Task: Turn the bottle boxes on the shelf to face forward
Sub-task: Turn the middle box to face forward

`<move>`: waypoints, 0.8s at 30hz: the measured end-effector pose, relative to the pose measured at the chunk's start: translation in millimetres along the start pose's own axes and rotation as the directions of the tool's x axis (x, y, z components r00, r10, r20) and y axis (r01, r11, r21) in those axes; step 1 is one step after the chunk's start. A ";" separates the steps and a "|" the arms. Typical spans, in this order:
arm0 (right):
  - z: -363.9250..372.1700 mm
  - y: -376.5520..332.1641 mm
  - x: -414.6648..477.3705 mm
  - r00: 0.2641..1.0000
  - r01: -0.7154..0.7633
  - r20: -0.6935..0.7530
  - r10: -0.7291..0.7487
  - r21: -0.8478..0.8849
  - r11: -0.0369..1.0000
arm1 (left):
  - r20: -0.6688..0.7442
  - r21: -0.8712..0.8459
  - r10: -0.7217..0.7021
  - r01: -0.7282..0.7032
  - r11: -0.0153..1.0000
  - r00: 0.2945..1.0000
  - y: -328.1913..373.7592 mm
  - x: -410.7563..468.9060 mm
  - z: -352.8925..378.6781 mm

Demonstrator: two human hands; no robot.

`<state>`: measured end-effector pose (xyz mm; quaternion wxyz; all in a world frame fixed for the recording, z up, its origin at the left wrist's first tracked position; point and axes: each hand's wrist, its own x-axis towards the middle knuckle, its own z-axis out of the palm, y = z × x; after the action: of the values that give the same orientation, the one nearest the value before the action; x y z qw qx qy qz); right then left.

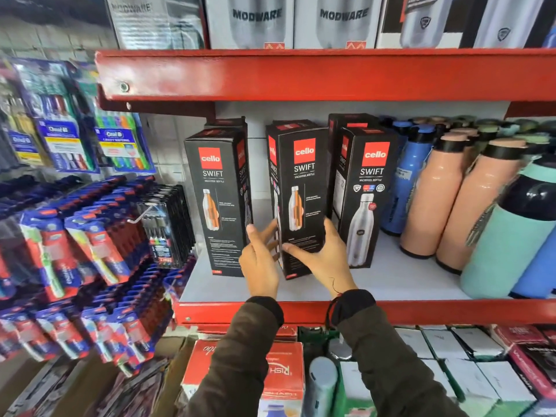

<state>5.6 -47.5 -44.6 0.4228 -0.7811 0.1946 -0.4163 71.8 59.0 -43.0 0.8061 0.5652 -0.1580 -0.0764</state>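
Three tall black Cello Swift bottle boxes stand on the white shelf. The left box and the middle box show a cutaway bottle picture. The right box shows a steel bottle picture. More black boxes stand behind them. My right hand grips the lower part of the middle box, thumb across its front and fingers on its right edge. My left hand has its fingers spread against that box's left side. The middle box stands slightly turned, its left side panel visible.
Peach, blue and teal bottles crowd the shelf's right side. A red shelf lip hangs overhead with Modware boxes above. Toothbrush packs hang at the left. Boxes fill the level below.
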 end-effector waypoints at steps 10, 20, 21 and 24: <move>-6.5 -3.8 1.3 0.999 -0.049 0.020 0.048 0.065 0.997 | 0.021 0.089 0.175 -0.177 0.980 0.984 -6.7 7.1 -3.9; -15.0 -0.7 4.4 0.965 -0.055 0.260 0.031 0.084 0.995 | 0.180 0.226 0.034 -0.075 0.971 0.983 -19.4 24.2 -10.4; -15.2 0.3 4.9 0.964 -0.043 0.265 0.025 0.062 0.997 | 0.168 0.216 0.035 -0.071 0.974 0.985 -21.0 23.4 -11.1; -14.5 3.7 8.0 0.961 0.009 0.277 -0.014 0.021 1.000 | 0.122 0.208 0.044 -0.069 0.976 0.992 -28.5 22.4 -11.8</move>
<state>-1.4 -62.1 -39.5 0.4511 -0.8285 0.1249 -0.3074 98.5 52.8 -69.6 0.7325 0.6376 -0.2282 -0.0691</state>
